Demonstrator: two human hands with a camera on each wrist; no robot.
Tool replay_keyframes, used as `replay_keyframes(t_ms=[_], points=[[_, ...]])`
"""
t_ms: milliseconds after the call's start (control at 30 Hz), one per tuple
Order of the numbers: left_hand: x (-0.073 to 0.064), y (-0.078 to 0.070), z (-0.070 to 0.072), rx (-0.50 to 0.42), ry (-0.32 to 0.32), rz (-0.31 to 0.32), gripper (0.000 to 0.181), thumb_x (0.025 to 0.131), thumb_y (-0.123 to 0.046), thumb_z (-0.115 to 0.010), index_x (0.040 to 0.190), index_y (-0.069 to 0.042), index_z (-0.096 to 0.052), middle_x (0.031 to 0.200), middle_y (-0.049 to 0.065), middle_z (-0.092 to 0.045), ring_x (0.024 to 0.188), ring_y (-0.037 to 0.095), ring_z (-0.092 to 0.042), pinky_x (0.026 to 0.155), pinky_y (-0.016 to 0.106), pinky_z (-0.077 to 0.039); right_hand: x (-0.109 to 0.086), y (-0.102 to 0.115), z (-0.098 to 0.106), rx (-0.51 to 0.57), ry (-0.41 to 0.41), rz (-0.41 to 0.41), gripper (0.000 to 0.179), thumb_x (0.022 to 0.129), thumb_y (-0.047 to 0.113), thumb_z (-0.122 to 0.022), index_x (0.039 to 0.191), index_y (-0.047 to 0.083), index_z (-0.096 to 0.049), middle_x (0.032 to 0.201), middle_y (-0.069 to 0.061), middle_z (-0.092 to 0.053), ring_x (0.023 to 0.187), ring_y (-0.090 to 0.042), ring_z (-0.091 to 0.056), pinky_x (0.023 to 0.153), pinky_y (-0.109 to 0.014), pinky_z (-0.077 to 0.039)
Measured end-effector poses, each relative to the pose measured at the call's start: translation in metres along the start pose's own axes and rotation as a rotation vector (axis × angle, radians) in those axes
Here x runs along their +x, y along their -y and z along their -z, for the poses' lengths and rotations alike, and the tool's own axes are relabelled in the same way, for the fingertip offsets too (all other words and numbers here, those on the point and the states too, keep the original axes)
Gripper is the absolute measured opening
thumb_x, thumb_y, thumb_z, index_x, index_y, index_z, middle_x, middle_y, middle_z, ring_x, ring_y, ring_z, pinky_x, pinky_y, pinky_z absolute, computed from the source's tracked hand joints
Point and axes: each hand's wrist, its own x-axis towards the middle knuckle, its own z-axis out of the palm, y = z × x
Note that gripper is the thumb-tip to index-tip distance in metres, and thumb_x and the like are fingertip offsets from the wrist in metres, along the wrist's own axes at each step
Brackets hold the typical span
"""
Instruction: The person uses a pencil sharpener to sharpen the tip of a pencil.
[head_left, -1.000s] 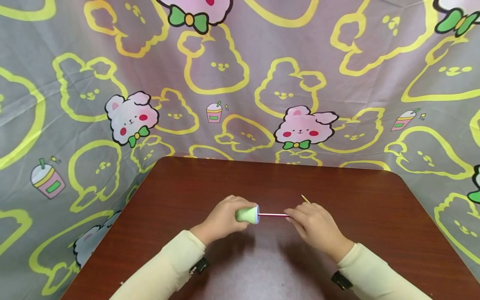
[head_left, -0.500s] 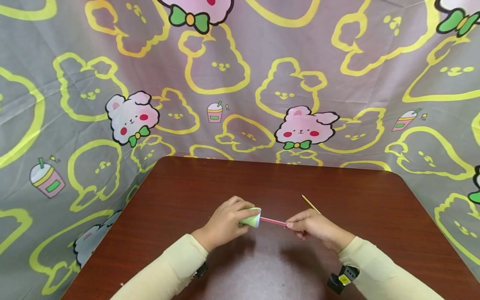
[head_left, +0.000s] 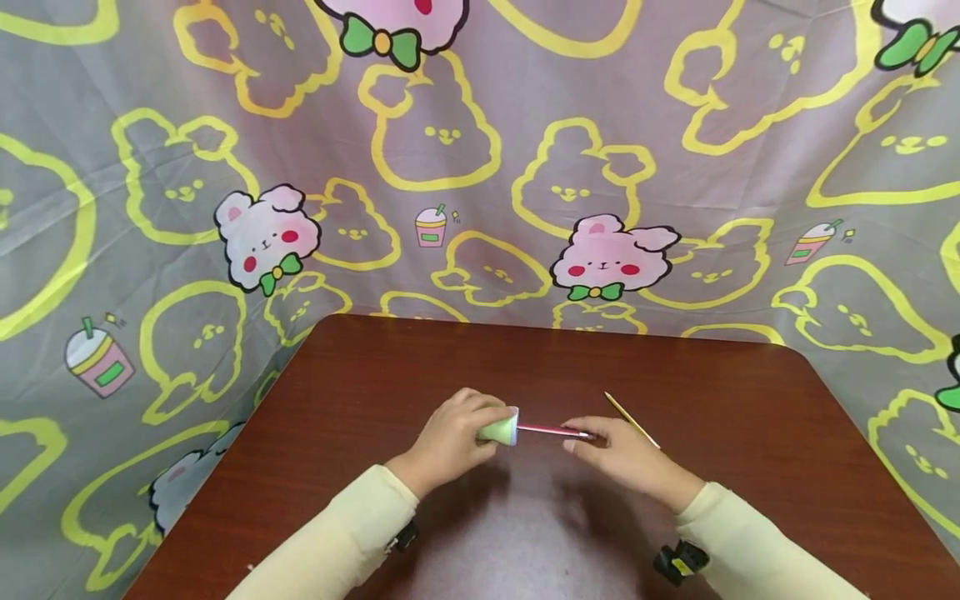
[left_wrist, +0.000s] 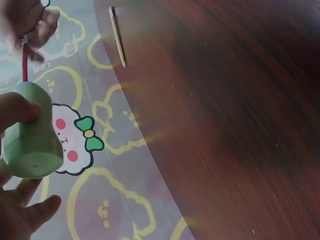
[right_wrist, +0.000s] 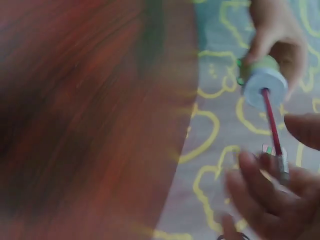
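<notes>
My left hand (head_left: 450,437) grips a small green pencil sharpener (head_left: 497,430) held on its side above the table, its pale end facing right. A red pencil (head_left: 551,430) stands with one end in the hole of that pale face, plain in the right wrist view. At the pencil's other end is my right hand (head_left: 626,458). Its thumb is apart from the pencil, and its loosely spread fingers lie beside or under the silvery tip (right_wrist: 283,170). The pencil's point inside the sharpener (left_wrist: 32,132) is hidden.
A second pencil, yellowish (head_left: 630,417), lies on the dark brown table (head_left: 420,358) just beyond my right hand. A patterned cloth (head_left: 480,150) hangs behind the table and along its sides. Dark wrist cameras (head_left: 681,562) sit on the sleeves.
My right hand has turned from palm down to thumb up and back, and its fingers have loosened from the red pencil's end. My left hand with the sharpener has barely shifted.
</notes>
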Motion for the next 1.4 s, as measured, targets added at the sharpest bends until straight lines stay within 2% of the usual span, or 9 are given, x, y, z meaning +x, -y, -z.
replay_keyframes(t_ms=[167,267,367,567,733,867,1067,1267,1400], points=[[-0.001,-0.001,0.003,-0.103,0.072,0.146,0.047,0.069,-0.009,-0.078,0.115,-0.014,-0.071,0.108,-0.001,-0.069,0.099,0.018,-0.059,0.084,0.034,-0.050,-0.001,-0.008,-0.005,-0.561,-0.371,0.475,0.021,0.088,0.028,-0.069,0.100,0.011,-0.072,0.085,0.003,-0.068,0.075,-0.014,-0.062,0.066,-0.036,-0.049],[-0.001,-0.001,0.004,-0.173,0.110,0.179,0.047,0.069,-0.008,-0.077,0.115,-0.013,-0.070,0.107,0.000,-0.069,0.098,0.018,-0.059,0.084,0.032,-0.049,0.001,-0.015,-0.007,-0.652,-0.508,0.688,0.034,0.101,0.032,-0.048,0.091,0.009,-0.072,0.075,0.003,-0.064,0.068,-0.015,-0.059,0.061,-0.035,-0.046],[0.000,-0.003,0.005,-0.204,0.129,0.167,0.046,0.069,-0.008,-0.076,0.115,-0.011,-0.070,0.106,0.001,-0.069,0.097,0.019,-0.058,0.083,0.031,-0.048,0.003,-0.019,-0.009,-0.638,-0.555,0.767,0.047,0.105,0.032,-0.035,0.086,0.008,-0.071,0.071,0.003,-0.061,0.063,-0.014,-0.056,0.057,-0.031,-0.045],[0.000,-0.004,0.006,-0.078,0.090,0.031,0.046,0.067,-0.010,-0.079,0.113,-0.012,-0.072,0.104,0.001,-0.069,0.095,0.018,-0.058,0.082,0.029,-0.048,-0.004,-0.015,-0.009,-0.452,-0.347,0.539,0.009,0.087,0.016,-0.067,0.086,0.010,-0.074,0.074,0.007,-0.067,0.069,-0.009,-0.061,0.059,-0.029,-0.049],[-0.002,-0.004,0.002,0.022,-0.016,-0.130,0.048,0.063,-0.008,-0.082,0.109,-0.014,-0.074,0.103,0.001,-0.068,0.093,0.017,-0.058,0.080,0.029,-0.050,-0.004,-0.008,0.002,0.155,0.086,-0.001,0.017,0.087,0.011,-0.065,0.095,-0.002,-0.073,0.069,0.003,-0.062,0.065,-0.008,-0.055,0.058,-0.026,-0.046],[-0.004,-0.002,-0.003,0.062,-0.099,-0.214,0.050,0.060,-0.007,-0.083,0.108,-0.015,-0.074,0.105,0.003,-0.068,0.095,0.018,-0.059,0.083,0.029,-0.050,-0.001,-0.007,0.009,0.502,0.201,-0.246,0.028,0.089,0.009,-0.061,0.101,-0.016,-0.064,0.060,0.005,-0.048,0.057,-0.007,-0.042,0.054,-0.021,-0.036],[-0.004,-0.001,-0.005,0.119,-0.156,-0.248,0.049,0.060,-0.007,-0.082,0.108,-0.015,-0.074,0.108,0.006,-0.068,0.098,0.021,-0.060,0.086,0.032,-0.050,-0.001,-0.006,0.009,0.511,0.185,-0.223,0.031,0.089,0.009,-0.060,0.102,-0.018,-0.061,0.058,0.005,-0.046,0.056,-0.006,-0.041,0.053,-0.020,-0.035],[-0.001,-0.002,-0.002,0.073,-0.075,-0.109,0.048,0.062,-0.008,-0.082,0.109,-0.015,-0.073,0.105,0.002,-0.068,0.095,0.019,-0.059,0.082,0.032,-0.050,-0.002,-0.004,0.001,0.004,-0.002,0.014,0.023,0.090,0.018,-0.064,0.105,0.001,-0.071,0.078,0.000,-0.065,0.068,-0.008,-0.056,0.061,-0.027,-0.046],[0.001,-0.004,0.003,-0.030,0.043,0.049,0.046,0.068,-0.010,-0.080,0.113,-0.015,-0.072,0.106,0.000,-0.068,0.096,0.018,-0.059,0.082,0.032,-0.050,-0.003,-0.008,-0.005,-0.420,-0.228,0.361,0.029,0.094,0.032,-0.060,0.106,0.008,-0.072,0.090,0.002,-0.069,0.078,-0.010,-0.061,0.068,-0.033,-0.050]])
